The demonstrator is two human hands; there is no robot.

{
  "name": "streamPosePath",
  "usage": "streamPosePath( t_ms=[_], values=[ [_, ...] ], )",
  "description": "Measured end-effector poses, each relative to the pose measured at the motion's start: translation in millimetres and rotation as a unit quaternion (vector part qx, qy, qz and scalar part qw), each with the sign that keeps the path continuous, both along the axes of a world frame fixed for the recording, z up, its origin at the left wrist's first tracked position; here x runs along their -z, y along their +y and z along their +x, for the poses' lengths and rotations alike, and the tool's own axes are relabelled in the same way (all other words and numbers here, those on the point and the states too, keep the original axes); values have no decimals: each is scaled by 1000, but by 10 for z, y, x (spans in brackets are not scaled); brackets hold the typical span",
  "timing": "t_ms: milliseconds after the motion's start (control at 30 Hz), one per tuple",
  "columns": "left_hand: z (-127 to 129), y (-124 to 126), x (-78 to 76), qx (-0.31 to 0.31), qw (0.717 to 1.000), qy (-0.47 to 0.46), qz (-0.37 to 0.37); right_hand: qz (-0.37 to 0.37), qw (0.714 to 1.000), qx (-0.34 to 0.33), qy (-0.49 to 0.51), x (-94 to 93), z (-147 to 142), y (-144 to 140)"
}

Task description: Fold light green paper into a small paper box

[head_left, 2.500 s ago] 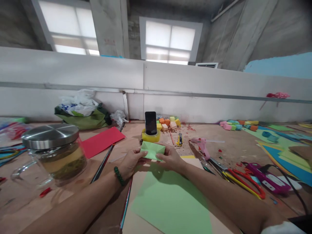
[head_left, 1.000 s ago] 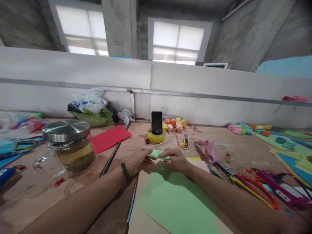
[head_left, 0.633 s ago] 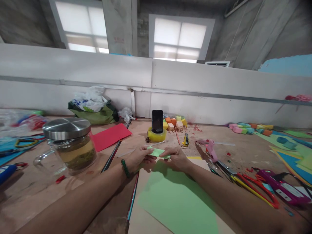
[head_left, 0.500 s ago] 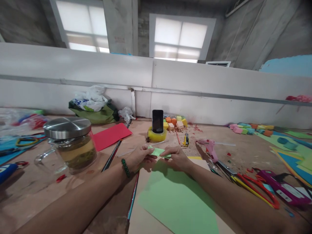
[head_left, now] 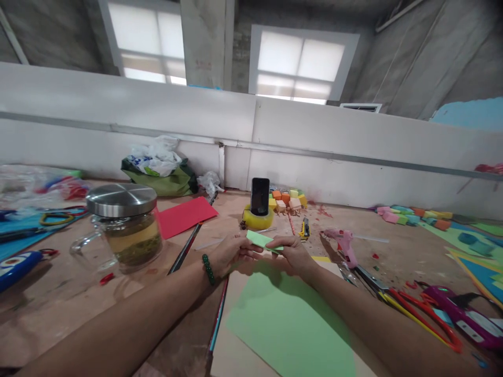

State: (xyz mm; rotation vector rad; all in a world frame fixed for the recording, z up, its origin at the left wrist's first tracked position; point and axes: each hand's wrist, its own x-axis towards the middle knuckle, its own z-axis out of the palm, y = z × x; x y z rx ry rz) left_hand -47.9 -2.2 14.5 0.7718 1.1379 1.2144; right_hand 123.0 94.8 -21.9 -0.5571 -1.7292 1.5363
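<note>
A small folded piece of light green paper is pinched between my two hands, just above the table. My left hand, with a green bead bracelet at the wrist, grips its near left edge. From the right, my right hand holds the other end with thumb and fingers. Under both hands lies a large flat green sheet on a tan board.
A glass jar with a steel lid stands at the left. A red sheet, a phone on a yellow tape roll, coloured foam blocks, a pink glue gun and scissors lie around. A white partition wall backs the table.
The folded green paper has turned from facing me to lying nearly flat and edge-on between my fingers. My view has shifted a little; both hands stay in the same spot.
</note>
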Motion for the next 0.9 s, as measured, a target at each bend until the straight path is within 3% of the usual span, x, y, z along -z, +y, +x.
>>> streamPosePath(
  t_ms=[333, 633, 900],
  values=[
    [-17, 28, 65, 3, 1000, -3, -17, 40, 999, -9, -5, 90, -10, -37],
    [-49, 37, 57, 18, 1000, 1, -19, 63, 998, -7, -26, 14, 6, -76],
    [-58, 43, 83, 47, 998, 15, -25, 29, 999, -40, -5, 36, -6, -68]
  ],
)
